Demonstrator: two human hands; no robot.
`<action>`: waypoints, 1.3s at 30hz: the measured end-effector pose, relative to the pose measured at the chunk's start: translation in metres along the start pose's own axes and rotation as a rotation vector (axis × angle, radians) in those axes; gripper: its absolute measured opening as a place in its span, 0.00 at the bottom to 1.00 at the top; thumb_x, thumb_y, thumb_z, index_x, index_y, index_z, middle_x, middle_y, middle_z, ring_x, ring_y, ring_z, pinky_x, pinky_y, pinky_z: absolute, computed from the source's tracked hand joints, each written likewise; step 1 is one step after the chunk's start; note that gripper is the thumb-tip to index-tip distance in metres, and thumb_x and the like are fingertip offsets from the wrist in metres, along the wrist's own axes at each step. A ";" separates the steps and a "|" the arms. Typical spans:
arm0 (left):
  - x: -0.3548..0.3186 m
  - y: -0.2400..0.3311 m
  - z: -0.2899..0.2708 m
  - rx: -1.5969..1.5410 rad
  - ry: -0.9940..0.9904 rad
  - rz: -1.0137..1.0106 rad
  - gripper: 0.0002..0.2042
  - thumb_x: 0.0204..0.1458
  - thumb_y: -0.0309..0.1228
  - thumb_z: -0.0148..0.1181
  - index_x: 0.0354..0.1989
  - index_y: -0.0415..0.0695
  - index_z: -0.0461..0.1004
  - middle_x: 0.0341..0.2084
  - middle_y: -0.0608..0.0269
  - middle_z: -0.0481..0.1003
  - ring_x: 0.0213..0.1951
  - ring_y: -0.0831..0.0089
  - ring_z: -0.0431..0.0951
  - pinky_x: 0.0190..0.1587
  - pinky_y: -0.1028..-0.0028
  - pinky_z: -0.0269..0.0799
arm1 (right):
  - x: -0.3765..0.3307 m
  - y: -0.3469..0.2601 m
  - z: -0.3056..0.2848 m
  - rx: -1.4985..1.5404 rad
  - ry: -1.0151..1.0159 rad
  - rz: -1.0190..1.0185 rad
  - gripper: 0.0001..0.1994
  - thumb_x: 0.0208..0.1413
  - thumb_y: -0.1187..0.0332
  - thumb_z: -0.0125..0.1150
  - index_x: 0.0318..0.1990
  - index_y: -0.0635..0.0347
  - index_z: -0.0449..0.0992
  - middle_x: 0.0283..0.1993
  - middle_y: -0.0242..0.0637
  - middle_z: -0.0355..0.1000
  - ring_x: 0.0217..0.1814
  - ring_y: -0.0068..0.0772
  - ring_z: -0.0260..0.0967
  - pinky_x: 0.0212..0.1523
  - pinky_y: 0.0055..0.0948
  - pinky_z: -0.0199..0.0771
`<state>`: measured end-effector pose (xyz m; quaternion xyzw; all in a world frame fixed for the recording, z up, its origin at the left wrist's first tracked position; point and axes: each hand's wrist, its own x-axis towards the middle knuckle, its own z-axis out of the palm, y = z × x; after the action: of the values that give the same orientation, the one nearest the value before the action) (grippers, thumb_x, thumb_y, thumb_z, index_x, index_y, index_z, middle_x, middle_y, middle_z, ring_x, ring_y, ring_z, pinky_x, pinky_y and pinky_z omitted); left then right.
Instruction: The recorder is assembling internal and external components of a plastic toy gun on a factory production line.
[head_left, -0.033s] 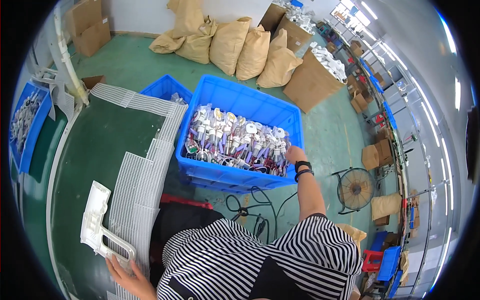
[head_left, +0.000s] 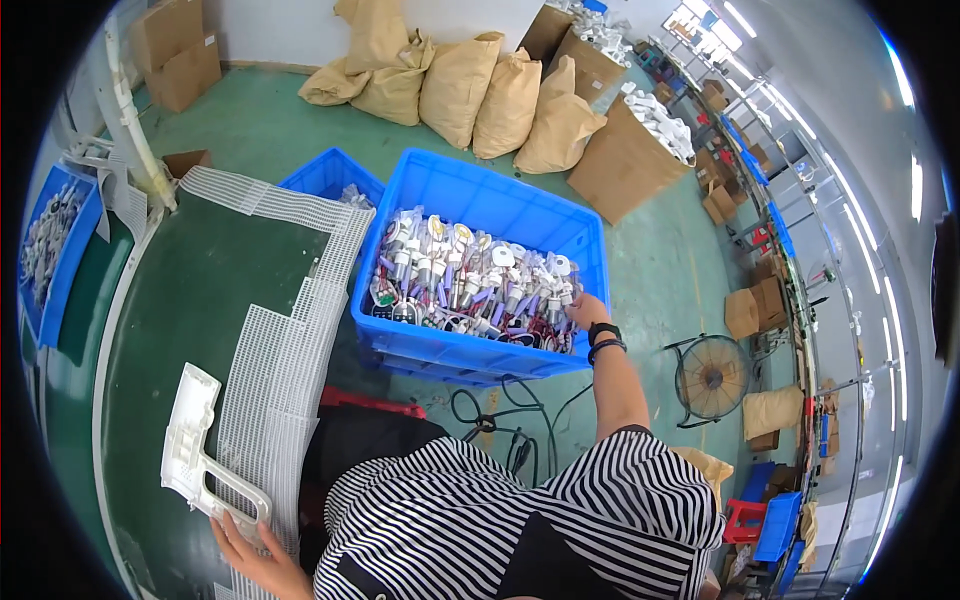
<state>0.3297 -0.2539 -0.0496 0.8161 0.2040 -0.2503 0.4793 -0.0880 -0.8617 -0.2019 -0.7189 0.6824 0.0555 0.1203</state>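
On the table at the left lies a white plastic housing (head_left: 190, 425) with a looped handle at its near end. My left hand (head_left: 262, 562) rests at that end, fingers spread and touching the handle's edge without wrapping around it. A large blue bin (head_left: 470, 352) stands ahead of me, filled with motor-and-wire assemblies (head_left: 480, 285) that have white caps, metal cylinders and purple parts. Over the bin's right side reaches my right hand (head_left: 588, 312), with a dark band and watch at the wrist. Its fingers are curled among the assemblies; what they hold is hidden.
White perforated matting (head_left: 265, 370) lies along the table (head_left: 150, 330). Behind the big bin sits a smaller blue bin (head_left: 330, 175). Several tan sacks (head_left: 455, 95) and a carton (head_left: 625, 165) line the back. A floor fan (head_left: 711, 378) and black cables (head_left: 525, 425) are at the right.
My right hand has shifted slightly left, farther in among the assemblies. My left hand and the white housing have stayed in place.
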 end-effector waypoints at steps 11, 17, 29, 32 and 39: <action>0.006 -0.047 0.025 0.836 0.455 1.205 0.16 0.62 0.40 0.59 0.52 0.43 0.80 0.60 0.46 0.72 0.56 0.46 0.73 0.60 0.53 0.66 | 0.023 0.030 0.041 0.152 0.102 0.032 0.21 0.49 0.62 0.71 0.48 0.64 0.76 0.37 0.51 0.80 0.34 0.47 0.81 0.33 0.41 0.80; -0.014 -0.039 0.035 0.597 0.354 1.124 0.25 0.65 0.46 0.54 0.61 0.38 0.73 0.61 0.45 0.71 0.60 0.46 0.71 0.61 0.52 0.66 | 0.008 0.018 0.030 -0.303 -0.457 -0.130 0.19 0.49 0.65 0.67 0.47 0.67 0.81 0.52 0.57 0.77 0.56 0.56 0.76 0.55 0.46 0.77; -0.015 -0.046 0.038 0.704 0.465 1.146 0.21 0.62 0.42 0.60 0.57 0.42 0.76 0.60 0.47 0.72 0.58 0.48 0.73 0.59 0.53 0.67 | -0.002 -0.084 -0.222 -0.022 -0.265 -0.386 0.10 0.48 0.58 0.72 0.27 0.55 0.86 0.23 0.28 0.76 0.21 0.18 0.64 0.20 0.22 0.61; -0.013 -0.041 0.029 0.673 0.412 1.161 0.17 0.63 0.39 0.59 0.56 0.45 0.77 0.59 0.46 0.72 0.58 0.47 0.73 0.59 0.54 0.68 | -0.030 -0.140 -0.283 0.238 -0.262 -0.460 0.09 0.52 0.61 0.70 0.32 0.55 0.86 0.23 0.25 0.75 0.18 0.13 0.57 0.18 0.20 0.51; -0.036 -0.034 0.008 -0.144 0.072 0.775 0.15 0.61 0.29 0.58 0.57 0.43 0.76 0.60 0.45 0.70 0.61 0.47 0.70 0.60 0.56 0.69 | -0.084 -0.306 -0.300 1.317 -0.684 -1.178 0.12 0.65 0.65 0.61 0.41 0.68 0.81 0.24 0.27 0.73 0.18 0.11 0.57 0.18 0.15 0.53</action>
<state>0.2798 -0.2486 -0.0543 0.8051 -0.0852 -0.0073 0.5870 0.1852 -0.8429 0.1382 -0.6802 0.0316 -0.2028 0.7037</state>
